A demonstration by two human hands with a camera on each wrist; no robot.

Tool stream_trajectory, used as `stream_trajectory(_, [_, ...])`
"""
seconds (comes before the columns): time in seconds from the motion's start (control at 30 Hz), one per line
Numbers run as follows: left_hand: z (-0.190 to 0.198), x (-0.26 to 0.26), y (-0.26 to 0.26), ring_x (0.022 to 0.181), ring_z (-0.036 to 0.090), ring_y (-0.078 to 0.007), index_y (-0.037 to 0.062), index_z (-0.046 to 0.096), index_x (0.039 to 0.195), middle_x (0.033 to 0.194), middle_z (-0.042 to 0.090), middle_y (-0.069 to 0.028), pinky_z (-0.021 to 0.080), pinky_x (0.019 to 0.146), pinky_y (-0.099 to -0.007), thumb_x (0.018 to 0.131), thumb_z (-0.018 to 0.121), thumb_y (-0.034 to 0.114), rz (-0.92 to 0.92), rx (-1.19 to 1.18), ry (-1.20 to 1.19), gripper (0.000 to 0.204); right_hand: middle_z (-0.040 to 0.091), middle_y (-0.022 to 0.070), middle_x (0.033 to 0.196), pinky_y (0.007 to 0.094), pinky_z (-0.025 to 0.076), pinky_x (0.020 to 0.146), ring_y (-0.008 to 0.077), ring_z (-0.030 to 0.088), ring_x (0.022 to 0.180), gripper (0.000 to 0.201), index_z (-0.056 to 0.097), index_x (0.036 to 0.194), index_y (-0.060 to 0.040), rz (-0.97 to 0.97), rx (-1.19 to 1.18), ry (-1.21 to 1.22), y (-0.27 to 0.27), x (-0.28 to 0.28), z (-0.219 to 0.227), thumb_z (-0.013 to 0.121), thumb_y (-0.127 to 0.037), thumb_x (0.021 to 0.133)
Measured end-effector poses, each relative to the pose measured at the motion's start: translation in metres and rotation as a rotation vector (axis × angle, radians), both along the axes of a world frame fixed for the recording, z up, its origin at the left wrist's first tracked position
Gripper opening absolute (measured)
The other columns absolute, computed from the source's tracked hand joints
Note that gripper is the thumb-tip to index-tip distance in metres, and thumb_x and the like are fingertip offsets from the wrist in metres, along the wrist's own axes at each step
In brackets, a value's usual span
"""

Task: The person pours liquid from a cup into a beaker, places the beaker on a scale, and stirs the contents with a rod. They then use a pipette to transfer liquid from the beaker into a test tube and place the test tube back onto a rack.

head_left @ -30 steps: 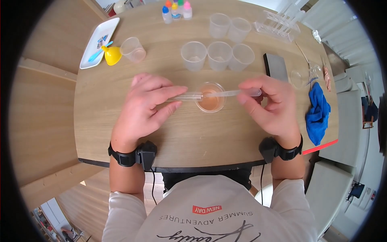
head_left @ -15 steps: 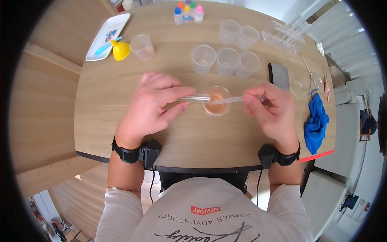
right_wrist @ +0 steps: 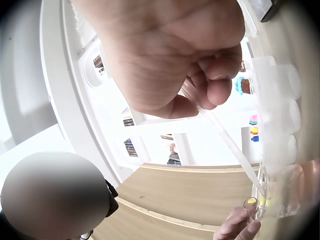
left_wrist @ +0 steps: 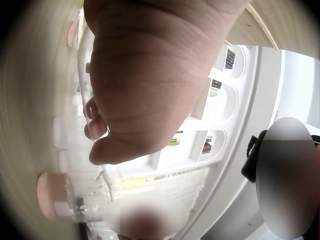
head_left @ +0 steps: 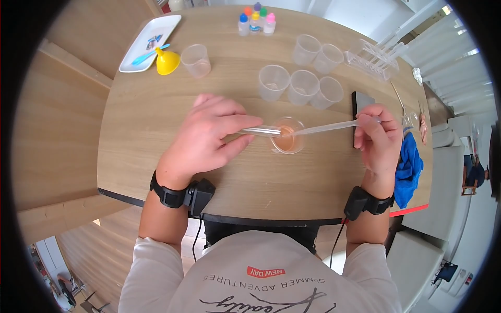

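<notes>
My left hand (head_left: pixel 209 135) holds a clear test tube (head_left: pixel 265 130) between thumb and fingers, lying nearly level with its mouth pointing right. Under that mouth stands a clear plastic cup (head_left: pixel 301 142) with orange-pink liquid (head_left: pixel 286 143) inside. With bent fingers my right hand (head_left: pixel 380 136) pinches the bulb end of a translucent plastic dropper (head_left: pixel 331 127). The dropper slants down to the left, its thin tip right at the tube's mouth. In the right wrist view, the dropper (right_wrist: pixel 231 142) runs toward the left fingers (right_wrist: pixel 239 220) and the tube's round mouth.
Several frosted cups (head_left: pixel 303 88) stand beyond the hands, and another cup (head_left: pixel 196 62) sits beside a yellow funnel (head_left: pixel 167 62). A white tray (head_left: pixel 130 65), small dropper bottles (head_left: pixel 255 26), a test tube rack (head_left: pixel 373 62), a grey flat box (head_left: pixel 364 99) and a blue cloth (head_left: pixel 409 172) lie around.
My right hand has moved right, away from the cup, so more of the dropper shows. My left hand keeps the tube over the cup. The whole head view has shifted slightly.
</notes>
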State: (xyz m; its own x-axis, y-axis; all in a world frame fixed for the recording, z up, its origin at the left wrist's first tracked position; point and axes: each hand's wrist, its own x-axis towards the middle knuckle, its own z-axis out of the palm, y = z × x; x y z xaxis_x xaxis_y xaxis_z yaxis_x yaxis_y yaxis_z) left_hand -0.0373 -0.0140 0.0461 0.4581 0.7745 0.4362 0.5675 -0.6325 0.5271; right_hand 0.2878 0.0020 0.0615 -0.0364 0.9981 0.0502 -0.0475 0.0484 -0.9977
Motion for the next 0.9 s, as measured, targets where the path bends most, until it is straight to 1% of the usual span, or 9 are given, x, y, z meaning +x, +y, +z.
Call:
stream_trajectory(0.03, [0.0,0.0,0.0,0.083,0.06,-0.0231,0.0122,0.076,0.1,0.088,0.065,-0.0037,0.039,0.08,-0.0342,0.073,0.077,0.009,0.007,0.015,-0.01,0.027,0.063,0.0028,0.069,0.0196,0.04,0.044,0.0075,0.054,0.05,0.006,0.066,0.093,-0.0017,-0.017,0.011,0.041,0.001,0.0,0.0,0.064,-0.007,0.091])
stream_trajectory(0.07, [0.0,-0.001,0.0,0.083,0.06,-0.0231,0.0122,0.076,0.1,0.088,0.065,-0.0037,0.039,0.08,-0.0342,0.073,0.077,0.009,0.011,0.014,-0.009,0.027,0.063,0.0028,0.069,0.0196,0.04,0.044,0.0075,0.054,0.05,0.006,0.066,0.093,-0.0017,-0.014,0.009,0.041,0.001,-0.002,0.001,0.064,-0.007,0.091])
stream_trajectory(0.13, [0.0,-0.002,-0.001,0.084,0.059,-0.0229,0.0093,0.076,0.102,0.09,0.065,-0.0056,0.039,0.084,-0.0354,0.072,0.078,0.008,0.01,-0.016,0.007,0.03,0.062,0.0036,0.067,0.019,0.039,0.043,0.0078,0.054,0.049,0.006,0.066,0.094,-0.0011,-0.093,0.062,0.076,0.0,-0.007,0.005,0.064,-0.006,0.091])
stream_trajectory(0.47, [-0.002,-0.001,-0.001,0.082,0.057,-0.0218,0.0105,0.076,0.101,0.089,0.065,-0.004,0.038,0.083,-0.0347,0.07,0.078,0.007,0.005,0.011,-0.003,0.031,0.063,0.0039,0.069,0.0192,0.04,0.044,0.0084,0.055,0.05,0.008,0.067,0.096,-0.0006,-0.065,0.102,0.091,-0.005,-0.008,0.004,0.064,-0.006,0.091])
stream_trajectory(0.63, [-0.002,-0.001,-0.001,0.082,0.058,-0.0216,0.0106,0.076,0.101,0.088,0.065,-0.0036,0.038,0.084,-0.0351,0.07,0.079,0.007,0.007,0.018,0.004,0.031,0.063,0.0028,0.071,0.0189,0.04,0.046,0.0068,0.056,0.053,0.008,0.067,0.099,-0.0007,0.007,0.083,0.044,-0.006,-0.007,-0.002,0.065,-0.004,0.092])
stream_trajectory(0.83, [-0.001,0.0,-0.002,0.082,0.058,-0.0211,0.0113,0.077,0.101,0.088,0.065,-0.0035,0.038,0.084,-0.0352,0.071,0.079,0.008,0.013,0.019,0.008,0.03,0.064,0.0016,0.07,0.0186,0.04,0.048,0.0055,0.055,0.054,0.008,0.068,0.099,-0.0017,0.013,0.087,-0.096,-0.012,-0.014,0.007,0.066,-0.002,0.092])
stream_trajectory(0.9, [-0.001,0.0,-0.002,0.083,0.058,-0.0211,0.0114,0.077,0.101,0.088,0.065,-0.0035,0.038,0.084,-0.0352,0.071,0.079,0.008,0.013,0.021,0.01,0.03,0.064,0.0018,0.07,0.0188,0.04,0.048,0.0056,0.055,0.054,0.008,0.067,0.099,-0.0013,0.01,0.096,-0.086,-0.013,-0.013,0.01,0.066,-0.002,0.092])
